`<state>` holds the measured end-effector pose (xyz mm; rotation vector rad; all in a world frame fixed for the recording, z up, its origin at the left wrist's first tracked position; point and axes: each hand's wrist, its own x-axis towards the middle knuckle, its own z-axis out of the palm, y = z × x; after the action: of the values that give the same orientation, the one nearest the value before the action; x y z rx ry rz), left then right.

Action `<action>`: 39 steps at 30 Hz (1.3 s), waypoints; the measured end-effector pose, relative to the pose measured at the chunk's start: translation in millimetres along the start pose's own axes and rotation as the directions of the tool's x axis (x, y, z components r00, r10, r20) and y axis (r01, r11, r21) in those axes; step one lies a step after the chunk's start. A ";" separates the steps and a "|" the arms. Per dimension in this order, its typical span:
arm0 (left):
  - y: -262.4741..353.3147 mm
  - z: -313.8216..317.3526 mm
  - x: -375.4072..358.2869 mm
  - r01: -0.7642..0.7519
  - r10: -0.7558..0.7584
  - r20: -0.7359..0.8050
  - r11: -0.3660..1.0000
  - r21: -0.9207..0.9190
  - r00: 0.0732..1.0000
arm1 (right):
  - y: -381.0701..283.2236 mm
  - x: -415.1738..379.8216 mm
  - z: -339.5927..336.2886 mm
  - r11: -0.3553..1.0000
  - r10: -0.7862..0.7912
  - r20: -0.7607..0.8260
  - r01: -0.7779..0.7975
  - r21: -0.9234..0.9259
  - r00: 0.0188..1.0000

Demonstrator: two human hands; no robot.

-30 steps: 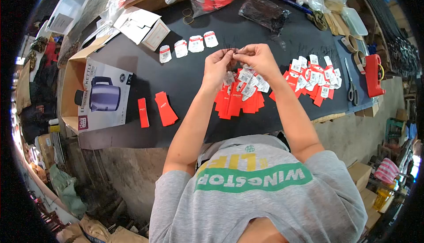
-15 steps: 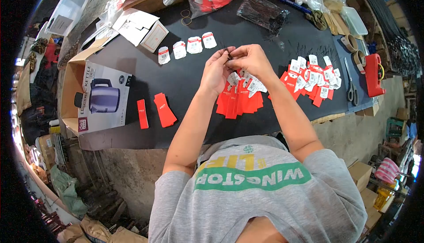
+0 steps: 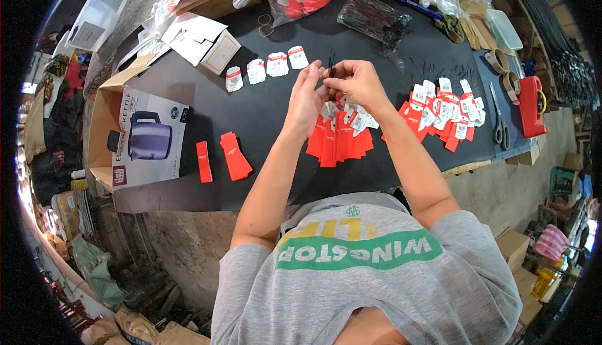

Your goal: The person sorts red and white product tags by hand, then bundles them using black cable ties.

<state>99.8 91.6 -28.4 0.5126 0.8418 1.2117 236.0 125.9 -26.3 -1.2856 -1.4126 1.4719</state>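
Remotely, I see the table (image 3: 251,116), with red tags (image 3: 338,141) heaped toward six o'clock. My left hand (image 3: 304,104) has straightened fingers, its hold unclear; my right hand (image 3: 362,87) pinches black strings (image 3: 332,62) pointing toward twelve. I'd pinch lightly, avoiding tangles. Bare room lies toward nine; the near edge runs beyond the tags.

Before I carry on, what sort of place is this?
Probably a small packing or tagging workshop: heaps of red-and-white barcoded tags lie on a black-topped worktable, scissors rest near one end, and cardboard boxes stand around.
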 end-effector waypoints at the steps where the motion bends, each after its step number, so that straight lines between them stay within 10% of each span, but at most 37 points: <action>1: 3.7 2.3 -3.5 -0.010 0.011 -0.018 1.000 0.023 1.000 | -1.2 -1.8 -0.3 0.990 -0.055 -0.014 0.057 0.128 0.998; 9: 13.4 -11.1 5.2 0.023 -0.067 0.196 0.975 0.220 0.978 | -12.2 -9.2 -13.8 0.969 -0.059 -0.001 0.057 0.242 0.998; 13: 11.8 5.1 -5.3 -0.242 0.102 0.291 0.831 0.501 0.951 | -18.4 -11.3 -22.5 0.984 -0.133 0.018 0.129 0.119 0.991; 16: 18.6 18.2 -11.4 -0.351 0.237 0.272 0.427 0.833 0.933 | -44.9 -18.7 -29.1 0.994 -0.100 0.074 0.097 0.041 0.992; 20: 32.4 37.9 -18.9 -0.237 0.113 0.210 0.556 0.797 0.971 | -73.9 -28.3 -34.0 0.986 -0.169 0.106 0.166 0.030 0.980; 22: 31.1 43.7 -16.3 -0.357 0.224 0.376 0.871 0.336 0.899 | -83.0 -29.2 -35.9 0.897 -0.400 0.082 0.408 -0.170 0.913; 29: 49.9 48.1 -16.4 -0.336 0.156 0.351 0.768 0.545 0.923 | -97.3 -30.6 -43.8 0.916 -0.373 -0.008 0.367 -0.163 0.928; 33: 58.6 43.9 -11.1 -0.508 0.199 0.467 0.331 0.795 0.861 | -91.8 -28.4 -52.1 0.931 -0.335 0.102 0.345 -0.115 0.937; 39: 49.4 51.4 -12.4 -0.374 0.153 0.385 0.704 0.603 0.910 | -124.2 -43.9 -47.8 0.635 -0.769 -0.213 0.758 -0.148 0.603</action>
<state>109.3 99.0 42.9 1.4302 0.9407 1.0178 275.6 115.1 107.7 -0.6740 -1.5345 0.6483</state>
